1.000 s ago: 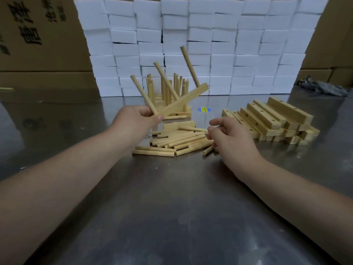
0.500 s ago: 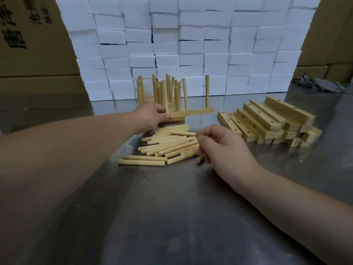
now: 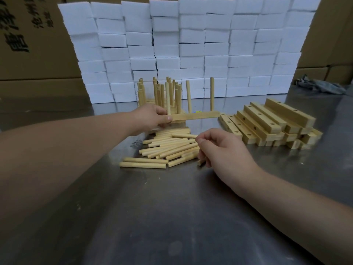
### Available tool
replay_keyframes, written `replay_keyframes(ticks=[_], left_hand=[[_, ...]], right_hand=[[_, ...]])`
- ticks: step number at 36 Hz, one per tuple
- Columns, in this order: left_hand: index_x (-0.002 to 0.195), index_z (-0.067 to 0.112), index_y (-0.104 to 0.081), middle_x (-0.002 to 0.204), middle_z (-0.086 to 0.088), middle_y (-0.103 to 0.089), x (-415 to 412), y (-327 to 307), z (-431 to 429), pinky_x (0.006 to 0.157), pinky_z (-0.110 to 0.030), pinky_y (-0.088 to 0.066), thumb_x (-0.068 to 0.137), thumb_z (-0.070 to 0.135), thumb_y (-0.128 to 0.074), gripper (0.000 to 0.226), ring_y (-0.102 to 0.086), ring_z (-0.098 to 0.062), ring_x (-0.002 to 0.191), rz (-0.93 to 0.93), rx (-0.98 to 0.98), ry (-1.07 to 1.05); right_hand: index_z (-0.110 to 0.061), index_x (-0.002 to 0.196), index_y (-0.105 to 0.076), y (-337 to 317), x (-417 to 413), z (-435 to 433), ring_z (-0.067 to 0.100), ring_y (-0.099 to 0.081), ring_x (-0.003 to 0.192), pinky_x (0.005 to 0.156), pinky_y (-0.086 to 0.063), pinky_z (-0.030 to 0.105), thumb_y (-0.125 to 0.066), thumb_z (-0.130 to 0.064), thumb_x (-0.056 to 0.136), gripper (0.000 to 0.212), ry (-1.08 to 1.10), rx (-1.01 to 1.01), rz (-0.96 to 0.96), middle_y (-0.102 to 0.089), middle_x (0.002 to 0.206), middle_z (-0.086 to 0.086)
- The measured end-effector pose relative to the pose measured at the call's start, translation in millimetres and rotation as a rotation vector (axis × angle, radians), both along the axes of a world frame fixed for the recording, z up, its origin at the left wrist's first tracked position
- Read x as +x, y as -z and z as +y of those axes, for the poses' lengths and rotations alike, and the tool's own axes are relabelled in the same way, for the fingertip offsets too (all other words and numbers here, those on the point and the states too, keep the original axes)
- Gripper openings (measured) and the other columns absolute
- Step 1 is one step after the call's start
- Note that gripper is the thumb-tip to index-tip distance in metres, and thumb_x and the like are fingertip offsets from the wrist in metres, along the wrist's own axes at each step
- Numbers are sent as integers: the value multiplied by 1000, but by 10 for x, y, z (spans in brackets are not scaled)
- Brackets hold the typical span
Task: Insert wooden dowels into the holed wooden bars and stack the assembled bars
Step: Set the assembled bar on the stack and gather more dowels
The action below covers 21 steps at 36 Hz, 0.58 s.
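My left hand (image 3: 150, 117) grips the left end of a holed wooden bar (image 3: 198, 117) with three dowels standing upright in it. The bar is held level against the top of the stack of assembled bars (image 3: 159, 92), whose many dowels point up. In front lies a pile of loose dowels (image 3: 168, 148). My right hand (image 3: 223, 150) hovers at the pile's right side with fingers curled. Its thumb and forefinger pinch the end of the topmost dowel (image 3: 183, 136). A heap of bare holed bars (image 3: 267, 123) lies to the right.
All of this sits on a steel table (image 3: 172, 217). A wall of white foam blocks (image 3: 191, 44) stands right behind the stack. Cardboard boxes (image 3: 28, 44) fill the background, and a crumpled grey rag (image 3: 321, 86) lies at the far right.
The bar in my left hand went from steeply tilted to level and came down onto the stack of assembled bars. My right hand stayed at the dowel pile.
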<state>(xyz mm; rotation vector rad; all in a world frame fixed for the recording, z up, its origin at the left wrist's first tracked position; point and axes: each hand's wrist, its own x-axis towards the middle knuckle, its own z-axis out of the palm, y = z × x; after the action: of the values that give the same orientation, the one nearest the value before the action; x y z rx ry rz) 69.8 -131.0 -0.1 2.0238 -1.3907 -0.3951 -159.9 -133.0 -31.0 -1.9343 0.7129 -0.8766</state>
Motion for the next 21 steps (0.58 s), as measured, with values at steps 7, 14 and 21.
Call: replay_keyframes(ticks=[7, 14, 21], left_hand=[[93, 20, -68, 98, -1, -67, 179, -75, 136, 64, -22, -40, 88, 37, -58, 20, -59, -17, 89, -99, -47, -108], [104, 25, -68, 86, 11, -64, 387, 20, 257, 52, -21, -35, 84, 38, -62, 24, -52, -7, 65, -158, -7, -222], [96, 21, -68, 72, 15, -57, 463, 115, 224, 52, -20, -35, 79, 31, -70, 19, -52, -6, 68, -166, -20, -311]], right_hand=[[-26, 76, -61, 10, 5, 2, -2, -49, 47, 57, -41, 23, -51, -23, 90, 18, 0, 30, -19, -61, 54, -14], [-25, 75, -61, 21, 10, -4, -2, -49, 47, 57, -40, 24, -51, -23, 90, 18, -3, 32, -25, -61, 55, -13], [-24, 74, -61, 19, 16, -4, -2, -48, 47, 59, -40, 25, -51, -22, 89, 19, -3, 29, -29, -61, 53, -13]])
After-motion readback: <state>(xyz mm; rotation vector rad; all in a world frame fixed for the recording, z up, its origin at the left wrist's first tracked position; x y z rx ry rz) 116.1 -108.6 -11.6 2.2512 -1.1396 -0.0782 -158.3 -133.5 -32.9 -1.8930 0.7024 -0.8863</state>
